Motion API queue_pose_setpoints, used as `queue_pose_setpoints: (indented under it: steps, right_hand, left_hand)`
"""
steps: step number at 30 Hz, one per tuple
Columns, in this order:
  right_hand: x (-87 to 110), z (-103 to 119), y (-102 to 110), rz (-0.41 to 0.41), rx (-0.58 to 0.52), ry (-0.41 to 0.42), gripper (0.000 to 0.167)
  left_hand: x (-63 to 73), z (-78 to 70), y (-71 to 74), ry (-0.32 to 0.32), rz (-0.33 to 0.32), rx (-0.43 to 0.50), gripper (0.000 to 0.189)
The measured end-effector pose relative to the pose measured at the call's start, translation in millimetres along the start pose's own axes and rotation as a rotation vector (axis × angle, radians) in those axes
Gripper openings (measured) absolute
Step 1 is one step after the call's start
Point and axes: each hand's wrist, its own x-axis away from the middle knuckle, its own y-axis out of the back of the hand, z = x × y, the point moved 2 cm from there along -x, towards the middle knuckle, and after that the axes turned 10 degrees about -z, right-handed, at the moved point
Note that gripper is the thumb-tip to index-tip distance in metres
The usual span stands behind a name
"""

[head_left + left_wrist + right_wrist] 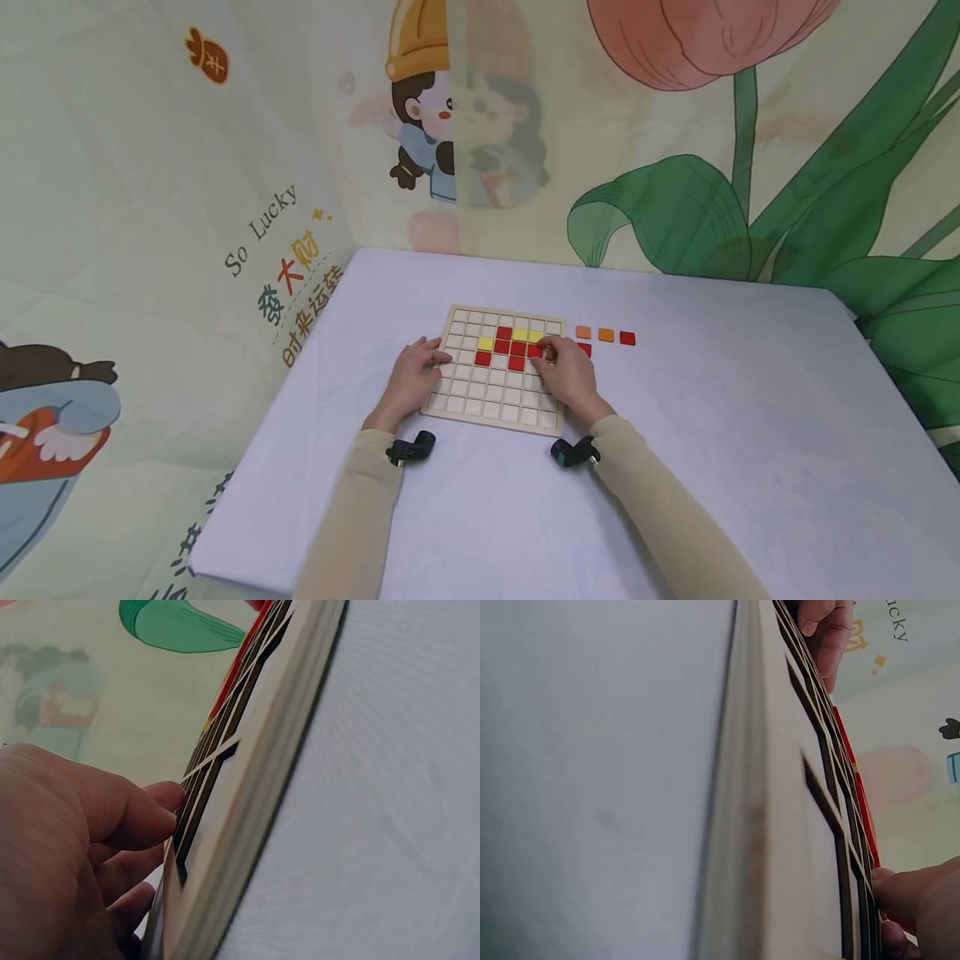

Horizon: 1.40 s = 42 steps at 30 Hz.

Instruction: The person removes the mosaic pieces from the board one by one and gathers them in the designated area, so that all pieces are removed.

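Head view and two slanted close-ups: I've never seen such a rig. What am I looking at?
No machine here: the grips are a person's bare left hand and right hand. The head view comes from a camera on the head, looking forward and down. The close-ups come from black wrist cameras, which see the wooden grid board nearly edge-on. It lies on a white-covered table and bears red tiles and yellow tiles; orange tiles and more red ones lie to its right. The left hand touches the board's left edge. The right hand's fingertips are at a red tile on the board; whether they pinch it, I cannot tell.
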Motion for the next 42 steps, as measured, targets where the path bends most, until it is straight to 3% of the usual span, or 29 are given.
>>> queue_pose_setpoints:
  steps: [8, 20, 29, 42]
  right_hand:
    - [-0.9, 0.0, 0.7, 0.011, 0.0, 0.01, 0.034]
    - [2.6, 2.1, 3.2, -0.052, -0.013, 0.107, 0.029]
    - [3.0, 3.6, 3.1, -0.04, -0.014, 0.144, 0.029]
    - [1.2, 4.1, 0.7, -0.059, -0.01, 0.139, 0.033]
  left_hand:
    - [-0.2, 1.9, 0.0, -0.005, 0.002, 0.008, 0.03]
    - [-1.3, 1.7, -1.7, -0.015, -0.006, 0.01, 0.03]
    - [-0.3, 0.3, -1.1, 0.001, -0.006, -0.013, 0.029]
    - [-1.8, 1.8, -2.2, -0.032, 0.015, -0.062, 0.026]
